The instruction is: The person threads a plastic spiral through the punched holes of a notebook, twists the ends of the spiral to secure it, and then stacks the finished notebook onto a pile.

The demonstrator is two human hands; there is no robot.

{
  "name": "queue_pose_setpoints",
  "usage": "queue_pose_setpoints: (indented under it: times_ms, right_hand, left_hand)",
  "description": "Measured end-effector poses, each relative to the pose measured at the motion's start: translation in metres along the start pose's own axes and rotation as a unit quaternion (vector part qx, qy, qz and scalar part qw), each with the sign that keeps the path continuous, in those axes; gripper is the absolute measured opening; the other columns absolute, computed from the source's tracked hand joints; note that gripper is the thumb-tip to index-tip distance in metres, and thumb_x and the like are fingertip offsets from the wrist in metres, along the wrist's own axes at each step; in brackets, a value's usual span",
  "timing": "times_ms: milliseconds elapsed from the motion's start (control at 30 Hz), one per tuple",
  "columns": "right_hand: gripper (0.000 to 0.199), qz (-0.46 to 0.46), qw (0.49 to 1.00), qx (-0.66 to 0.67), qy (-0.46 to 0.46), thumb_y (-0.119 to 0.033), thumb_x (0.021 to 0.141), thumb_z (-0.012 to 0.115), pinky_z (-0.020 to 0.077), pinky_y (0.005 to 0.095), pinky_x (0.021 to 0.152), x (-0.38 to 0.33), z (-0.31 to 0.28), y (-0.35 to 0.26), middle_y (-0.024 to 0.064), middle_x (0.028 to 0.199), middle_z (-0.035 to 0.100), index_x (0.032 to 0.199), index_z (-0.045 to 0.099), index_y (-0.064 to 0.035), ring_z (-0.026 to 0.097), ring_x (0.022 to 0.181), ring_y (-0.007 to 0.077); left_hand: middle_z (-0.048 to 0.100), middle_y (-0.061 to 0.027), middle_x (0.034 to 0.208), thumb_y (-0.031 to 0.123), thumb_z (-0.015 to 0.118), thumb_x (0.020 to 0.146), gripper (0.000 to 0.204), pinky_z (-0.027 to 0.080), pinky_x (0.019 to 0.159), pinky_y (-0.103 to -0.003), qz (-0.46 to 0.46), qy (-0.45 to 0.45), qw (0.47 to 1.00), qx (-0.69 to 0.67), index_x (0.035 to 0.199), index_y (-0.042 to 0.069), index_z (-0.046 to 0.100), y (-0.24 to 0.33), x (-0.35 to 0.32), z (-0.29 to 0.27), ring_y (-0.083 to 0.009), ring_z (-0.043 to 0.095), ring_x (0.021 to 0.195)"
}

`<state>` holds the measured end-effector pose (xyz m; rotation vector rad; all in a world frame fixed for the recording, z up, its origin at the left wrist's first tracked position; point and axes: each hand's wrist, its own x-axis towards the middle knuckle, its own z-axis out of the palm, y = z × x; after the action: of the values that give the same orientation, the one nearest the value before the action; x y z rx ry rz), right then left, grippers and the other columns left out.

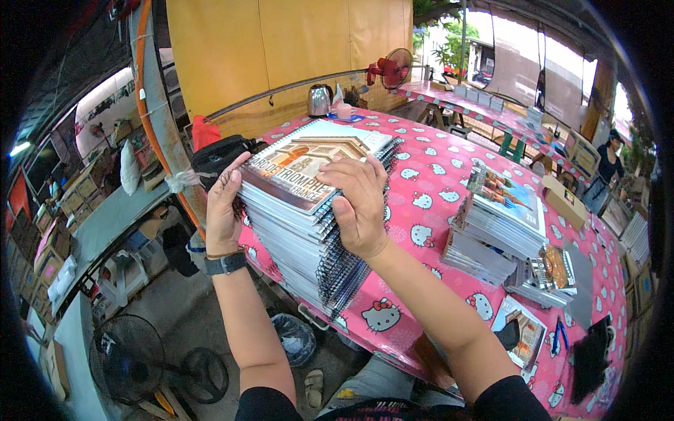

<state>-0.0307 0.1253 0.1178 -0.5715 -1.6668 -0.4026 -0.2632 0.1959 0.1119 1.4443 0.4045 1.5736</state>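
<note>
A tall stack of spiral notebooks (295,242) stands at the near left edge of the pink table, its black wire bindings facing right and toward me. The top notebook (309,158) has a cover picturing a stone arch. Against the stack's upper left side rests my left hand (226,203), thumb side up, its other fingers partly hidden behind the edge. My right hand (357,200) grips the upper right corner, fingers bent over the cover and thumb at the bound edge. The upper notebooks sit between both hands.
On the pink table (421,203) to the right lie more notebook piles (498,217), a single notebook (521,330) and blue pliers (559,335). A kettle (320,100) and a red fan (394,69) stand behind. A black floor fan (126,358) is at lower left; another person (609,168) stands far right.
</note>
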Motion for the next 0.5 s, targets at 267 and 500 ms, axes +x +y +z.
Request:
queue_pose_setpoints:
  times_ms: [267,500]
  right_hand:
    - [0.030,-0.030,0.999,0.034,0.026,-0.029,0.086,0.045,0.0305,0.0432,0.095,0.002,0.003,0.000,0.0092,0.097,0.062,0.095,0.062,-0.0063,0.056,0.097,0.0286]
    - [0.035,-0.018,0.999,0.036,0.000,-0.034,0.090,0.041,0.0272,0.0438,0.099,0.000,0.004,0.003,0.0098,0.106,0.061,0.098,0.061,-0.0065,0.053,0.104,0.0290]
  left_hand:
    - [0.056,-0.0115,0.120,0.040,0.053,0.091,0.063,0.042,0.096,-0.034,0.020,-0.009,0.994,-0.102,0.134,-0.004,0.038,-0.005,-0.008,-0.005,-0.0203,0.054,0.108]
    - [0.045,-0.0172,0.135,0.067,0.034,0.086,0.088,0.033,0.104,-0.038,-0.022,-0.094,0.948,-0.303,0.140,-0.002,0.029,-0.010,-0.007,-0.007,-0.0272,0.044,0.123]
